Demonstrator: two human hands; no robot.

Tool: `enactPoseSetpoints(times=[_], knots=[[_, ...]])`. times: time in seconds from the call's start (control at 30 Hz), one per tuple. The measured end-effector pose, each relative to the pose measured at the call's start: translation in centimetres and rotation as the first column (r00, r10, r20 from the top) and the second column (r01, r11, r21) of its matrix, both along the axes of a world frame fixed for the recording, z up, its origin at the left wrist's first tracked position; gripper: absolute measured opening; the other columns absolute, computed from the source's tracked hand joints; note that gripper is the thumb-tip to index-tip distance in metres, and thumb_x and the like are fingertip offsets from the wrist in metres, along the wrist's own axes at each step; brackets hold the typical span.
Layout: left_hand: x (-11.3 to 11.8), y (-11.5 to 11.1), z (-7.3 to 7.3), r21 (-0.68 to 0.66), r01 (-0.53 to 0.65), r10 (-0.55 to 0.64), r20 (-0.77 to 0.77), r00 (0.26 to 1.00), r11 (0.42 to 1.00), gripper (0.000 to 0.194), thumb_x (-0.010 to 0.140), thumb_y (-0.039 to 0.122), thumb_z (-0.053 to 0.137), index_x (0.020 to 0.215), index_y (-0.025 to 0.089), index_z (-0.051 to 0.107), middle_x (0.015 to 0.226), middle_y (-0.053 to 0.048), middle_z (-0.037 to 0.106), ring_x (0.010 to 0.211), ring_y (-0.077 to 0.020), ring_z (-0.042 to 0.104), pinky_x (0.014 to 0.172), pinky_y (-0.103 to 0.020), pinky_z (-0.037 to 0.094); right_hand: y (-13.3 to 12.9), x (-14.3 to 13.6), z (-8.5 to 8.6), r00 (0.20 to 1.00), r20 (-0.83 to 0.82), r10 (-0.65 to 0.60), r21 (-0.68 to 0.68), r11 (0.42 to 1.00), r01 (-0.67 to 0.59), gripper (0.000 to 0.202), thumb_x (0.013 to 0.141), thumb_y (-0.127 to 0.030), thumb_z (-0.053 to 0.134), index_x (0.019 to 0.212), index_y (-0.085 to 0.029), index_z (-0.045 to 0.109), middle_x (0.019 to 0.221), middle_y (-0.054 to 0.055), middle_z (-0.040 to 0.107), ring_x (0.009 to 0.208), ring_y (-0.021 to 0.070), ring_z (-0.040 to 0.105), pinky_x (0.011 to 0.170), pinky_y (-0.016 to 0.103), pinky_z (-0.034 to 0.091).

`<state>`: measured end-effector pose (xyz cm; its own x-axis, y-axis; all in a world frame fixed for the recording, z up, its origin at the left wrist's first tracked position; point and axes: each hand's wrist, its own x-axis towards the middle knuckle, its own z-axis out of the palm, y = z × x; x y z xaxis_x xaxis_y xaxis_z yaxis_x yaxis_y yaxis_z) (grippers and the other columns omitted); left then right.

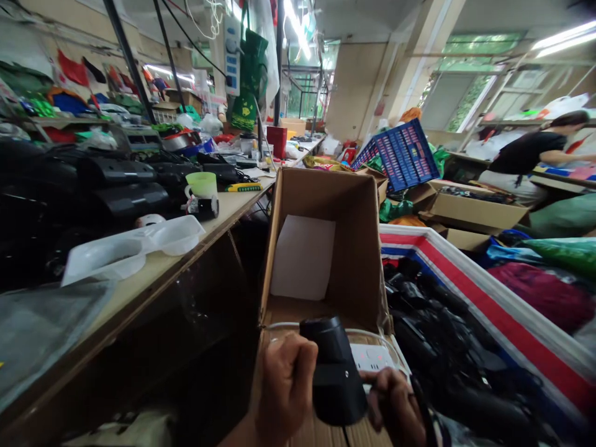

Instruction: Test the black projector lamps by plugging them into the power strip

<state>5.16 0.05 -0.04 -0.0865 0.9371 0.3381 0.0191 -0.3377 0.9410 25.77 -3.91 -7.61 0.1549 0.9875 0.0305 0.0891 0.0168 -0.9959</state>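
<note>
My left hand (282, 388) grips a black plastic device (334, 371), shaped like a small hair dryer, at the bottom centre of the view. My right hand (398, 406) holds the same device from the right side, low on its body. Just behind the hands lies a white power strip (375, 357) with a white cable. An open cardboard box (321, 248) stands beyond it, with a white sheet (303, 256) lying inside.
A long workbench (153, 267) at left carries black devices, clear plastic trays (133, 245) and a green cup (202, 184). A striped bag (488, 304) at right holds many black parts. A blue crate (403, 155), cardboard boxes and a person (535, 155) stand farther back.
</note>
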Motion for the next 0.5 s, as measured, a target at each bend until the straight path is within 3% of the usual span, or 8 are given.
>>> enactPoseSetpoints(times=[0.1, 0.23, 0.33, 0.4, 0.43, 0.5], knots=[[0.5, -1.5, -0.2, 0.071, 0.146, -0.134, -0.149, 0.98, 0.987, 0.026, 0.081, 0.02, 0.057, 0.055, 0.022, 0.058, 0.053, -0.002, 0.05, 0.055, -0.0171, 0.044, 0.062, -0.031, 0.031, -2.7, -1.6, -0.4, 0.996, -0.026, 0.084, -0.053, 0.995, -0.085, 0.065, 0.068, -0.077, 0.045, 0.107, -0.028, 0.063, 0.074, 0.008, 0.069, 0.056, 0.0247, 0.065, 0.054, 0.036, 0.054], [0.9, -2.5, -0.1, 0.02, 0.244, -0.238, -0.157, 0.959, 0.97, 0.027, 0.082, 0.019, 0.055, 0.056, 0.022, 0.057, 0.053, -0.002, 0.049, 0.055, -0.0178, 0.044, 0.063, -0.031, 0.031, -4.5, -3.3, 0.1, 0.986, -0.152, 0.073, -0.116, 0.989, -0.091, 0.058, 0.068, -0.061, 0.057, 0.117, -0.031, 0.057, 0.101, 0.007, 0.069, 0.097, 0.0322, 0.064, 0.081, 0.042, 0.053], [1.1, -2.5, 0.2, -0.041, 0.248, -0.251, -0.077, 0.965, 0.968, 0.025, 0.082, 0.025, 0.059, 0.056, 0.022, 0.057, 0.053, -0.001, 0.046, 0.055, -0.0172, 0.042, 0.06, -0.03, 0.031, -5.0, -4.0, 0.5, 0.944, -0.325, 0.062, -0.134, 0.985, -0.111, 0.058, 0.069, -0.051, 0.061, 0.122, -0.028, 0.053, 0.11, 0.007, 0.067, 0.102, 0.033, 0.061, 0.087, 0.044, 0.05], [1.0, -2.2, 0.2, -0.045, 0.235, -0.234, 0.024, 0.972, 0.971, 0.016, 0.079, 0.033, 0.064, 0.067, 0.022, 0.061, 0.063, -0.002, 0.051, 0.063, -0.0186, 0.047, 0.065, -0.029, 0.036, -5.5, -4.0, 0.2, 0.927, -0.371, 0.063, -0.109, 0.988, -0.111, 0.058, 0.07, -0.05, 0.06, 0.123, -0.027, 0.052, 0.112, 0.007, 0.066, 0.104, 0.0338, 0.06, 0.089, 0.046, 0.049], [0.9, -2.0, 0.0, -0.055, 0.229, -0.224, 0.087, 0.971, 0.972, 0.017, 0.079, 0.039, 0.065, 0.077, 0.022, 0.063, 0.072, -0.004, 0.056, 0.072, -0.0205, 0.051, 0.071, -0.029, 0.038, -5.8, -3.8, -0.1, 0.932, -0.358, 0.049, -0.098, 0.991, -0.09, 0.057, 0.072, -0.051, 0.057, 0.123, -0.027, 0.052, 0.112, 0.007, 0.066, 0.104, 0.0339, 0.06, 0.091, 0.046, 0.048], [0.9, -1.9, -0.8, -0.131, 0.272, -0.236, 0.235, 0.943, 0.953, 0.038, 0.077, 0.051, 0.063, 0.102, 0.022, 0.062, 0.1, -0.009, 0.06, 0.096, -0.0254, 0.054, 0.087, -0.032, 0.04, -6.5, -3.0, -1.0, 0.975, -0.221, -0.017, -0.082, 0.997, -0.002, 0.051, 0.078, -0.05, 0.05, 0.125, -0.03, 0.051, 0.112, 0.006, 0.066, 0.105, 0.0339, 0.06, 0.09, 0.046, 0.049]])
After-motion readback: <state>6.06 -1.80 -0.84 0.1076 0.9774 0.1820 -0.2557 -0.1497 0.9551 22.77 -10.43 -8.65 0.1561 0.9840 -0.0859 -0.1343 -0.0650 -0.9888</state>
